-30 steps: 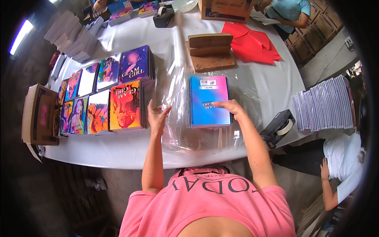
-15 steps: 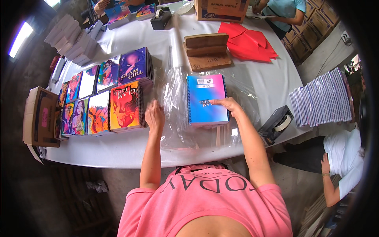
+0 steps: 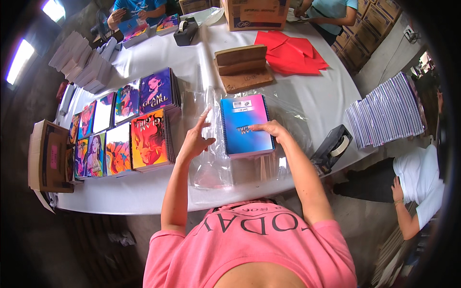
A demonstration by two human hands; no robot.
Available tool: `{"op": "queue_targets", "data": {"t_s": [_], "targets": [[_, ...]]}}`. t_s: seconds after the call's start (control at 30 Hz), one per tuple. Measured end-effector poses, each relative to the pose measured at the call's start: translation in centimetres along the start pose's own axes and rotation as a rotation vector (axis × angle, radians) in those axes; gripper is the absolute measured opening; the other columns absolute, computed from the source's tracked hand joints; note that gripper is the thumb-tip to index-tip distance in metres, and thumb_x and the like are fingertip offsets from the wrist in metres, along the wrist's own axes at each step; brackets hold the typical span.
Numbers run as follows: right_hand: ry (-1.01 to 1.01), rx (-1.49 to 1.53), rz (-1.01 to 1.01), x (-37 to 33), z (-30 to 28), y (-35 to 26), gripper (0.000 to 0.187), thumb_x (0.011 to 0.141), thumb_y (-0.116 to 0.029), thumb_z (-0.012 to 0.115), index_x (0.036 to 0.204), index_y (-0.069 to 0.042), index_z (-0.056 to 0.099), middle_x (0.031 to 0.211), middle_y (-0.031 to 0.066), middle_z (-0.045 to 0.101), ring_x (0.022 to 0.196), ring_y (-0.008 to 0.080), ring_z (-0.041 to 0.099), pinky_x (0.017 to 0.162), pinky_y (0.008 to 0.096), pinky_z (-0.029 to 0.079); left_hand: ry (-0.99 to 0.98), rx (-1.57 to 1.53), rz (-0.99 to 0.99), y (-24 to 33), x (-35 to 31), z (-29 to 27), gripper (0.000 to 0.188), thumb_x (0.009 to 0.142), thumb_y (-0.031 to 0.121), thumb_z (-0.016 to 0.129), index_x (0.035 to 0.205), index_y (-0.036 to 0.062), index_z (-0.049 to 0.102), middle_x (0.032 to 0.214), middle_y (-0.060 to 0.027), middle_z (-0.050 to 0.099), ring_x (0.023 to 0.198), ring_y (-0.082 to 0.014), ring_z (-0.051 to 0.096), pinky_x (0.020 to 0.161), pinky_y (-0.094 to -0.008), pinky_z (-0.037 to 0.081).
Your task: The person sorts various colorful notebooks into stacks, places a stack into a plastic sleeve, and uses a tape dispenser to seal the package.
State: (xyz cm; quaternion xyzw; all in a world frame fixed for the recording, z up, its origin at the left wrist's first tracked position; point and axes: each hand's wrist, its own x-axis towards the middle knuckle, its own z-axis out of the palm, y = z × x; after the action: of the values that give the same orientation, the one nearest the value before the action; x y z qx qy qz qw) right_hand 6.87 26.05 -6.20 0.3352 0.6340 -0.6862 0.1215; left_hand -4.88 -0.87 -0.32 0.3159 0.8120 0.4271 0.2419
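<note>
Blue-pink spiral notebook lies on clear film, worktop beneath. Right hand grips its right edge, thumb on cover. Left hand empty, fingers spread. Advisable: steady thumb pressure, notebook square, film smoothed flat.

The right hand holds a blue-pink spiral notebook, thumb on its cover.
</note>
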Motion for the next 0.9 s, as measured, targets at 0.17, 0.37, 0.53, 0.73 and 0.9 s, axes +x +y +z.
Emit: {"op": "queue_targets", "data": {"t_s": [0.17,0.37,0.53,0.73,0.9], "targets": [[-0.025,-0.081,0.01,0.1,-0.5,-1.7,0.05,0.059,-0.028,0.086,0.093,0.003,0.068,0.092,0.0114,0.068,0.081,0.0174,0.065,0.077,0.0299,0.053,0.007,-0.142,0.001,2.9,1.3,0.4,0.084,0.062,-0.008,0.06,0.141,0.0056,0.032,0.143,-0.0147,0.035,0.056,-0.0167,0.063,0.048,-0.0273,0.05],[0.036,0.013,0.026,0.8,0.1,-0.4,0.05,0.057,-0.026,0.087,0.092,0.003,0.067,0.089,0.0105,0.068,0.079,0.0173,0.066,0.072,0.031,0.054,-0.057,-0.233,-0.038,5.5,3.4,4.7,0.094,0.061,-0.008,0.062,0.143,0.0003,0.018,0.15,-0.0143,0.02,0.062,-0.0172,0.064,0.049,-0.0265,0.051],[0.042,0.014,0.018,1.1,-0.1,0.6,0.05,0.054,-0.035,0.086,0.087,-0.001,0.071,0.091,0.0109,0.069,0.086,0.0202,0.064,0.078,0.0314,0.05,-0.071,-0.087,-0.091,6.1,3.2,4.4,0.098,0.057,-0.006,0.064,0.143,-0.0012,0.016,0.15,-0.0161,0.017,0.079,-0.0247,0.067,0.052,-0.0283,0.055],[0.031,0.002,0.029,1.3,0.2,0.6,0.054,0.052,-0.038,0.086,0.091,-0.002,0.072,0.096,0.0127,0.068,0.095,0.0226,0.062,0.084,0.0339,0.047,-0.072,-0.128,-0.048,4.8,3.1,3.8,0.101,0.058,-0.008,0.064,0.145,0.0021,0.012,0.15,-0.0172,0.017,0.065,-0.0207,0.066,0.048,-0.0271,0.053],[0.152,-0.14,0.046,2.2,-0.8,1.1,0.054,0.056,-0.033,0.086,0.093,0.004,0.069,0.092,0.0117,0.068,0.081,0.0197,0.064,0.07,0.0334,0.052,-0.16,0.104,-0.024,4.3,6.6,10.0,0.108,0.058,-0.002,0.068,0.145,0.0041,0.006,0.151,-0.0177,0.013,0.093,-0.0288,0.064,0.055,-0.0294,0.058]]}}
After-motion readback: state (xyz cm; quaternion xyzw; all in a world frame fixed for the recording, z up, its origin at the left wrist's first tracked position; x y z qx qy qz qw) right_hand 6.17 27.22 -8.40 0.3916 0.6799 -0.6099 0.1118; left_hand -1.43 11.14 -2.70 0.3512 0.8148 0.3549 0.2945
